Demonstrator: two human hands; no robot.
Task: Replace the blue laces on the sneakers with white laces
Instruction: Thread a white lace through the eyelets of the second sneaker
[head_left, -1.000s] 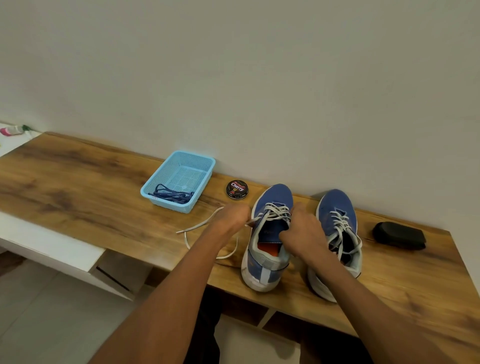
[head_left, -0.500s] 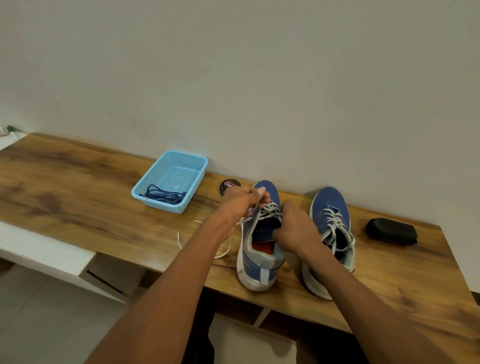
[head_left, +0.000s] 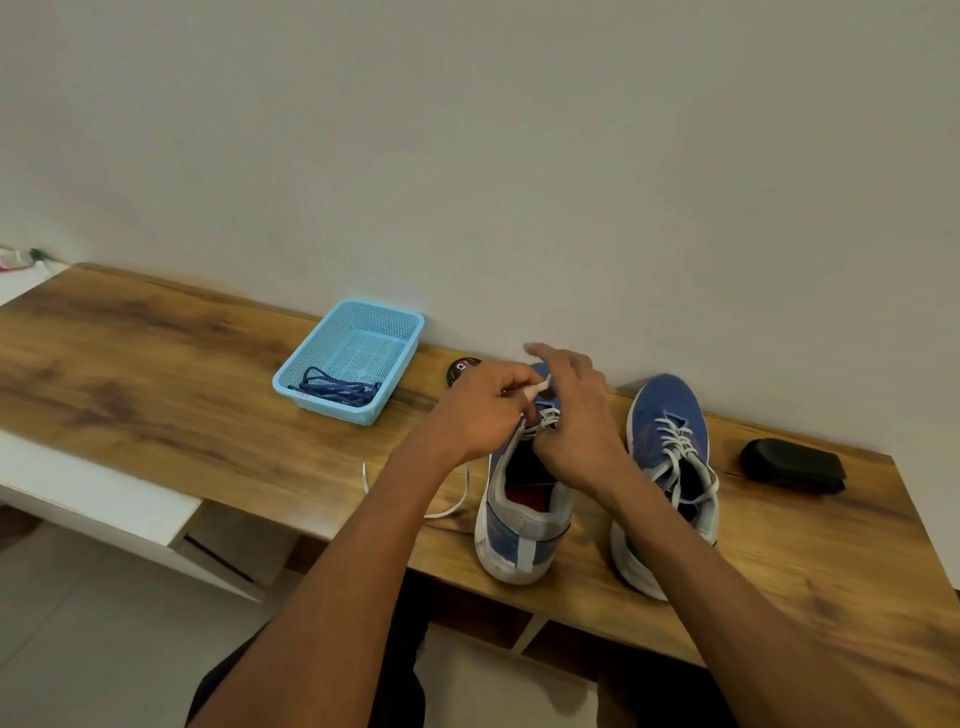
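Two blue fabric sneakers with white soles stand side by side on the wood-grain counter (head_left: 156, 374), heels toward its near edge. The left sneaker (head_left: 519, 525) is partly laced. The left hand (head_left: 483, 410) pinches the tip of the flat white lace (head_left: 540, 387) between thumb and curled fingers, above the toe area. The right hand (head_left: 576, 431) sits over the eyelets, its upper fingers spread and relaxed; whether its lower fingers hold the lace cannot be determined. Both hands obscure the forefoot and lacing. A loose run of the same lace trails on the counter left of the shoe. The right sneaker (head_left: 670, 467) carries white lacing.

Surrounding items: a light-blue perforated plastic basket (head_left: 363, 322) holding the dark blue laces (head_left: 337, 389); a round black polish tin (head_left: 460, 366), partly hidden behind the left hand; a black oblong brush (head_left: 792, 465) at far right.
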